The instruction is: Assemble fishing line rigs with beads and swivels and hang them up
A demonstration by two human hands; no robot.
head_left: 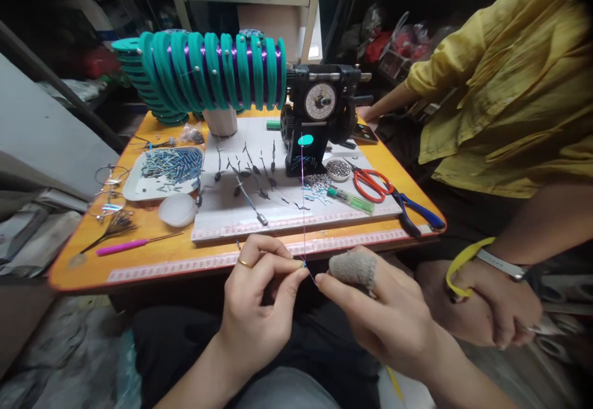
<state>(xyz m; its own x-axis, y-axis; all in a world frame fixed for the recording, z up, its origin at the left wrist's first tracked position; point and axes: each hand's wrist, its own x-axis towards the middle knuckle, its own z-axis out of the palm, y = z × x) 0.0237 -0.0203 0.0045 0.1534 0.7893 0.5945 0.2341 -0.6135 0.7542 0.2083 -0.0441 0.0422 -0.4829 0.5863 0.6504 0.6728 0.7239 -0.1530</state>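
Note:
A thin purple thread (304, 223) runs straight up from my hands to the black winding machine (317, 106), where a bright turquoise oval (306, 140) shows. My left hand (259, 295) is closed in a pinch on the thread, at a tiny blue bit too small to name. To its right, my right hand (389, 304) has thumb and forefinger pressed on the slack lower part of the same thread. A grey knitted finger cover (354, 270) sits on one of its fingers. Both hands are in front of the table's near edge.
Turquoise spools wound with purple thread (208, 69) stand behind. On the table (74, 267) are a tray of small tubes (134, 189), a pink-handled hook (120, 247), red scissors (370, 183) and blue pliers (419, 211). A person in a yellow shirt (509, 88) is close on the right.

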